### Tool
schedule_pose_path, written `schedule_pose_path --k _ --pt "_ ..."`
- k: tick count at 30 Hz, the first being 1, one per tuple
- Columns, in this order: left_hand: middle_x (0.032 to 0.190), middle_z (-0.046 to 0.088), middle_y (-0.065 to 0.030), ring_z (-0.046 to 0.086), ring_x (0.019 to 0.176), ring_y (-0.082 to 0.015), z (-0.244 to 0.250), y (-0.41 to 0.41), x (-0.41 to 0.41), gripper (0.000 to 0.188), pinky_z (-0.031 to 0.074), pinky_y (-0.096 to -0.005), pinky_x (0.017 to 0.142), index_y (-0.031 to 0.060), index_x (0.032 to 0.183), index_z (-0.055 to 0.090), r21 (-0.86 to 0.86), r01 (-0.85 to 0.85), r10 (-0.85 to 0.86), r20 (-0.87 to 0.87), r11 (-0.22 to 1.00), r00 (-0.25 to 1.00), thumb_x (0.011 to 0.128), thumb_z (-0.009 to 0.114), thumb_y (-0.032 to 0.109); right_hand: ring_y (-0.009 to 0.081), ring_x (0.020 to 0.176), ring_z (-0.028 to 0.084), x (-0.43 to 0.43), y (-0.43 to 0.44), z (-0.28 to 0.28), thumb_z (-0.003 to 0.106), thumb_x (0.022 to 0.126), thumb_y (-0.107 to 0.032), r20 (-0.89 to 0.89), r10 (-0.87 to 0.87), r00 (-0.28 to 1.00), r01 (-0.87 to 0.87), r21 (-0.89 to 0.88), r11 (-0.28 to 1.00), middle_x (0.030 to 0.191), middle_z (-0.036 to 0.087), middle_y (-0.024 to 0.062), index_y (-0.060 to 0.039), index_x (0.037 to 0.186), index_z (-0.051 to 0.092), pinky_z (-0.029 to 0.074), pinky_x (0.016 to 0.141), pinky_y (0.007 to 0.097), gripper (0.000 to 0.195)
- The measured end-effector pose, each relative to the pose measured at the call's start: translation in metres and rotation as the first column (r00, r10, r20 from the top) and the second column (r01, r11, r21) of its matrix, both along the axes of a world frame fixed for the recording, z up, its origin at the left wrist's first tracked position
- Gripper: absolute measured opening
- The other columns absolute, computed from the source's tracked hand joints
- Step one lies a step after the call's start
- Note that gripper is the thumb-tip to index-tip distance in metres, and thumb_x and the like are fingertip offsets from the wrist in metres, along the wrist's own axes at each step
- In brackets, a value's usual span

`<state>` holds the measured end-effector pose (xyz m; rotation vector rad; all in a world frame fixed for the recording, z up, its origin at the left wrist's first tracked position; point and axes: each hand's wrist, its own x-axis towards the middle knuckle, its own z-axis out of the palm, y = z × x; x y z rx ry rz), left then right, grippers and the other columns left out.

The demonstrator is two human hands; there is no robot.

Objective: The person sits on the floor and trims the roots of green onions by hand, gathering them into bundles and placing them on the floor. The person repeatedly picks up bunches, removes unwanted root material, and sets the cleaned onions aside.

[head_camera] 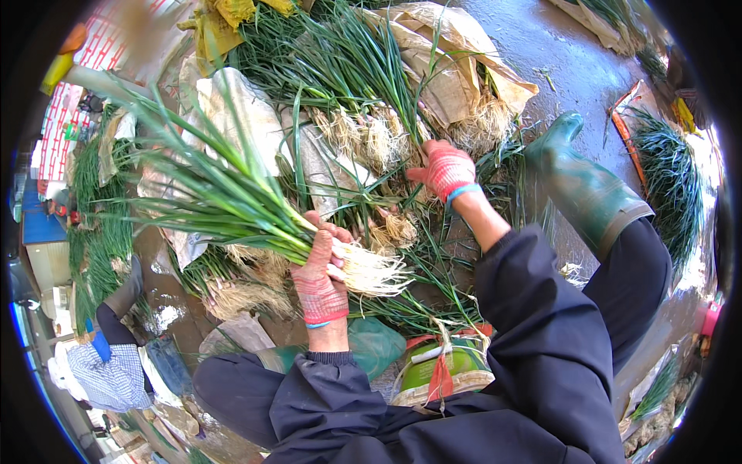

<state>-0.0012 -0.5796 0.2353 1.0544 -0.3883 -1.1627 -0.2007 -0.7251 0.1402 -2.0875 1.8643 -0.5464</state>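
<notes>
My left hand (pixel 323 272), in a red-and-white knit glove, grips a bunch of green onions (pixel 255 217) just above the roots. The leaves fan out to the upper left, and the pale roots point right. My right hand (pixel 443 168), gloved alike, has its fingers at the stem end of a green onion (pixel 418 130) beside the large pile; whether they are closed on it is unclear. Several rooted bunches (pixel 371 136) lie above and left of that hand. Loose leaves and a small rooted bunch (pixel 394 229) lie between my hands.
Green rubber boots (pixel 585 180) are on my feet. Woven sacks (pixel 458 46) lie around the onion pile. Another rooted bunch (pixel 243 293) lies at lower left. A green bag with red ties (pixel 443 371) is before my lap. A person in a checked garment (pixel 110 371) is at far left.
</notes>
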Motion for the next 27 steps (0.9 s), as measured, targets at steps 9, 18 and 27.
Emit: schedule_pose_path --k 9,18,27 --pt "0.074 0.064 -0.008 0.053 0.051 -0.0097 -0.04 -0.001 -0.01 0.019 0.048 -0.024 0.05 0.005 0.101 0.06 0.405 0.16 -0.205 0.069 0.9 0.976 0.085 0.069 0.009 0.0298 0.07 0.065 0.03 0.052 0.06 0.065 0.075 -0.024 0.463 0.791 0.4 -0.915 0.144 0.378 0.083 0.066 0.0184 -0.0053 0.096 0.067 0.051 0.068 0.0411 0.028" --pt "0.073 0.063 -0.0058 0.056 0.055 -0.0102 -0.036 0.01 -0.011 0.016 0.045 -0.0197 0.047 0.0038 0.097 0.061 0.375 0.203 -0.271 0.14 0.905 0.952 0.084 0.069 0.009 0.0136 0.049 0.054 0.07 0.07 0.038 0.06 0.09 -0.027 0.856 -0.359 0.373 -0.563 0.516 0.645 0.065 0.061 0.0051 0.0008 0.085 0.064 0.043 0.045 0.0277 0.028" --pt "0.103 0.061 0.0001 0.06 0.084 -0.0121 -0.003 0.019 0.017 0.022 0.046 -0.034 0.089 0.012 0.112 0.061 -0.229 0.121 -0.182 -0.264 0.966 0.947 0.091 0.061 0.015 0.0161 0.055 0.056 0.084 0.024 0.013 0.062 0.089 -0.026 0.738 -0.108 0.666 -0.049 0.187 0.981 0.062 0.059 0.0053 -0.004 0.084 0.065 0.048 0.057 0.0294 0.023"
